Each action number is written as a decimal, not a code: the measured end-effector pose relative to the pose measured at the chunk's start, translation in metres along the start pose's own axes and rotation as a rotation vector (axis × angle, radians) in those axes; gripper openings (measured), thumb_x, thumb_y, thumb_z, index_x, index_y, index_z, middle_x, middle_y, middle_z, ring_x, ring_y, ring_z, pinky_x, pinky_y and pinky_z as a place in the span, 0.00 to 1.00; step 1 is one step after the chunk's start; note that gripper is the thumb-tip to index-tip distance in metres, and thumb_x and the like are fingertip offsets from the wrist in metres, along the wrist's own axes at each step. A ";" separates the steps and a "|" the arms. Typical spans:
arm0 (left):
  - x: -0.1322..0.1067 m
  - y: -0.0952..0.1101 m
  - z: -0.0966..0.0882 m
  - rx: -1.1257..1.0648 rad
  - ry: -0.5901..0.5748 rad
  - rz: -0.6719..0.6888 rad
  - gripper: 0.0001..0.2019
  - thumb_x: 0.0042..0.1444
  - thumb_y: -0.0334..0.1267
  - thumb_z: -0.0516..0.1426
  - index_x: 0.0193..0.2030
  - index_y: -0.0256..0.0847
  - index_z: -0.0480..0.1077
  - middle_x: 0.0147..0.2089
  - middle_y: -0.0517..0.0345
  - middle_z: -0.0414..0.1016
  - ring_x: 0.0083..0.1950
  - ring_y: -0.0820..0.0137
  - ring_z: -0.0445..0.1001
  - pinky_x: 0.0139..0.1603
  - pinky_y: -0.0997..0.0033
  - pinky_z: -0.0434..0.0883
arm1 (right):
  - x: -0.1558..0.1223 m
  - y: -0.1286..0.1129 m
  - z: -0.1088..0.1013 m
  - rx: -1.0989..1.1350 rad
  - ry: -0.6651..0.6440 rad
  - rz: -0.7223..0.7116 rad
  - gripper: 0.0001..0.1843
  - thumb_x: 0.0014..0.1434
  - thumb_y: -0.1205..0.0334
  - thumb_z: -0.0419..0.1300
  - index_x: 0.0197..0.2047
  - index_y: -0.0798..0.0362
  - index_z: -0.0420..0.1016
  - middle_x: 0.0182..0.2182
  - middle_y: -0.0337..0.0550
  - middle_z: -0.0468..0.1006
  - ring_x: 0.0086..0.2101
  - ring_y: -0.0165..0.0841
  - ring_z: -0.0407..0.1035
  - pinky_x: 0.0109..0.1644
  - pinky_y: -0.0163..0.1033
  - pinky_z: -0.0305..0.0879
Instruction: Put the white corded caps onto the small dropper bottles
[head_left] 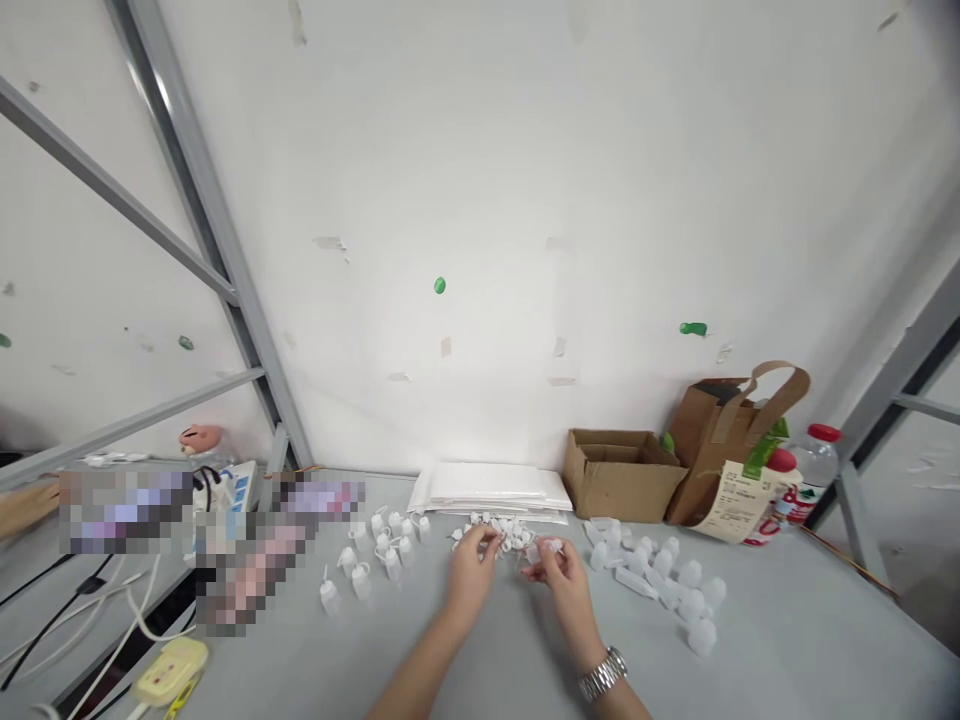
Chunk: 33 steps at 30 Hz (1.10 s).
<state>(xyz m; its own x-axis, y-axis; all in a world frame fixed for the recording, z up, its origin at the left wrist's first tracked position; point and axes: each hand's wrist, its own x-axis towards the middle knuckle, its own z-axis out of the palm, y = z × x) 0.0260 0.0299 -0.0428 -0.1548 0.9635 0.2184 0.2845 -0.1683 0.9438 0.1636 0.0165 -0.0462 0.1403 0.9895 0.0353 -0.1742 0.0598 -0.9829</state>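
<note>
- Both forearms are reaching forward from the bottom edge over the grey table (787,640), the hands meeting close together near its middle.
- The left hand (472,565) is curling its fingers forward, the fingertips touching the near edge of a pile of small white caps (504,530); whether it is gripping one is too small to tell.
- The right hand (561,578), with a metal wristwatch (604,675) sitting on its wrist, is pinching a white cap (552,546) between thumb and fingers.
- The pile is lying just beyond and between the two hands, in front of a flat stack of white bags (487,488).
- Small capped bottles (379,555) are standing in a loose group left of the left hand.
- Open white bottles (667,580) are lying scattered right of the right hand.
- An open cardboard box (619,475) is sitting against the wall; its inside is not showing.
- A brown paper bag (720,440) is leaning beside the box, with something green poking out of its top.
- A red-capped water bottle (816,465) is standing just right of the bag.
</note>
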 end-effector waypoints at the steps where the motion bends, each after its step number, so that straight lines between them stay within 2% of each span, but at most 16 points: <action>1: 0.001 -0.002 -0.002 -0.075 0.010 -0.032 0.08 0.50 0.43 0.55 0.29 0.41 0.69 0.32 0.54 0.76 0.38 0.64 0.74 0.43 0.63 0.68 | -0.001 0.001 0.002 -0.003 -0.011 -0.005 0.24 0.45 0.40 0.61 0.33 0.52 0.67 0.23 0.39 0.73 0.22 0.34 0.68 0.31 0.40 0.67; 5: 0.001 -0.008 -0.009 -0.327 0.052 -0.163 0.18 0.44 0.56 0.56 0.27 0.40 0.66 0.27 0.53 0.77 0.31 0.63 0.77 0.32 0.67 0.70 | -0.009 0.003 0.010 -0.195 -0.129 -0.085 0.21 0.44 0.45 0.63 0.31 0.55 0.74 0.26 0.42 0.74 0.27 0.35 0.66 0.33 0.38 0.65; 9: -0.001 -0.004 -0.009 -0.489 0.074 -0.239 0.20 0.39 0.57 0.60 0.25 0.39 0.66 0.27 0.53 0.78 0.29 0.65 0.77 0.30 0.69 0.70 | -0.020 0.008 0.016 -0.454 -0.306 -0.161 0.18 0.49 0.47 0.59 0.23 0.55 0.74 0.21 0.39 0.70 0.25 0.33 0.61 0.30 0.35 0.60; 12: -0.003 0.001 -0.005 -0.572 0.061 -0.270 0.21 0.36 0.56 0.62 0.24 0.39 0.66 0.23 0.55 0.76 0.27 0.65 0.76 0.30 0.68 0.70 | -0.026 0.010 0.019 -0.519 -0.362 -0.157 0.21 0.53 0.46 0.54 0.27 0.56 0.75 0.22 0.39 0.70 0.25 0.32 0.61 0.30 0.34 0.59; 20: -0.009 0.008 0.000 -0.647 0.012 -0.300 0.20 0.34 0.53 0.65 0.22 0.39 0.65 0.20 0.58 0.74 0.25 0.67 0.75 0.29 0.70 0.68 | -0.022 0.007 0.015 -0.648 -0.315 -0.128 0.23 0.53 0.43 0.52 0.25 0.56 0.74 0.18 0.35 0.65 0.23 0.31 0.57 0.27 0.32 0.55; 26: -0.012 0.016 -0.003 -0.665 -0.010 -0.270 0.18 0.36 0.51 0.65 0.23 0.40 0.66 0.23 0.57 0.76 0.29 0.65 0.77 0.32 0.69 0.69 | -0.023 0.009 0.015 -0.649 -0.286 -0.138 0.26 0.52 0.40 0.52 0.24 0.56 0.74 0.18 0.36 0.66 0.22 0.30 0.57 0.27 0.32 0.55; 29: -0.013 0.018 -0.004 -0.687 -0.045 -0.252 0.17 0.36 0.50 0.65 0.24 0.39 0.67 0.24 0.54 0.78 0.33 0.62 0.78 0.35 0.67 0.70 | -0.024 0.009 0.016 -0.635 -0.231 -0.148 0.27 0.51 0.38 0.52 0.23 0.56 0.72 0.17 0.36 0.65 0.21 0.30 0.56 0.26 0.33 0.55; 33: -0.015 0.018 -0.004 -0.727 -0.074 -0.253 0.16 0.39 0.48 0.64 0.29 0.39 0.69 0.33 0.51 0.80 0.38 0.61 0.78 0.41 0.64 0.70 | -0.026 0.007 0.018 -0.595 -0.176 -0.134 0.27 0.52 0.38 0.53 0.26 0.56 0.73 0.18 0.36 0.67 0.22 0.30 0.57 0.26 0.33 0.55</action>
<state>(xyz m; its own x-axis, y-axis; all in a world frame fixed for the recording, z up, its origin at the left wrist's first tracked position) 0.0299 0.0121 -0.0280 -0.0615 0.9979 -0.0191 -0.4478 -0.0105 0.8941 0.1409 -0.0062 -0.0507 -0.0474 0.9884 0.1446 0.4123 0.1512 -0.8984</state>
